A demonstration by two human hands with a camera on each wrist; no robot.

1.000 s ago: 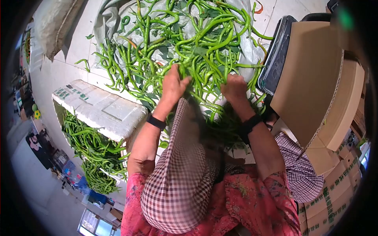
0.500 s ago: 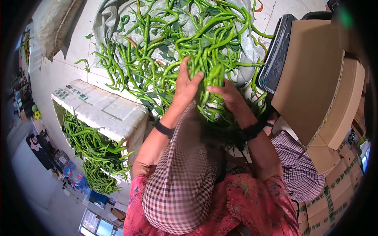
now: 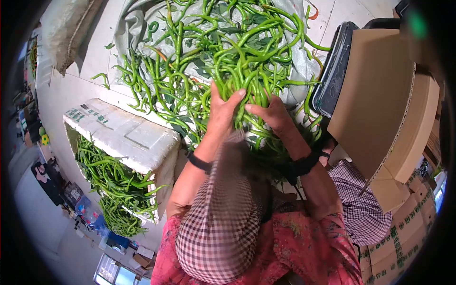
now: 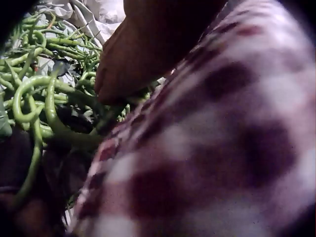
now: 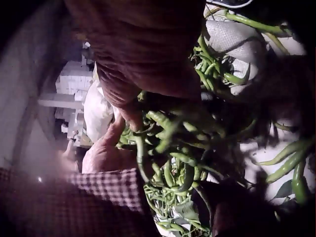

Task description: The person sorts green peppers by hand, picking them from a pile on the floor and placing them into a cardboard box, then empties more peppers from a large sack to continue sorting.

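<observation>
A large heap of long green chili peppers (image 3: 178,45), mixed with leaves, lies spread on a pale sheet (image 3: 127,28) on the floor. At the near side of the heap, my left hand (image 3: 222,113) and right hand (image 3: 275,116) face each other and grip a bunch of peppers (image 3: 244,85) between them. Both thumbs lie over the near ends of the bunch, while most other fingers are hidden among the peppers. The right wrist view shows the right hand (image 5: 148,47) dark above the bunch. Checked cloth covers much of the left wrist view, beside the left hand (image 4: 133,61).
A white foam box (image 3: 128,130) full of green peppers lies on its side at the left. To the right stand a dark plastic crate (image 3: 332,71) and an open cardboard box (image 3: 375,90). A stuffed sack (image 3: 71,31) sits at the upper left.
My hands were apart in the heap, then came together around a bunch of peppers. Over the last half second, the bunch has lowered slightly and its peppers lie more side by side.
</observation>
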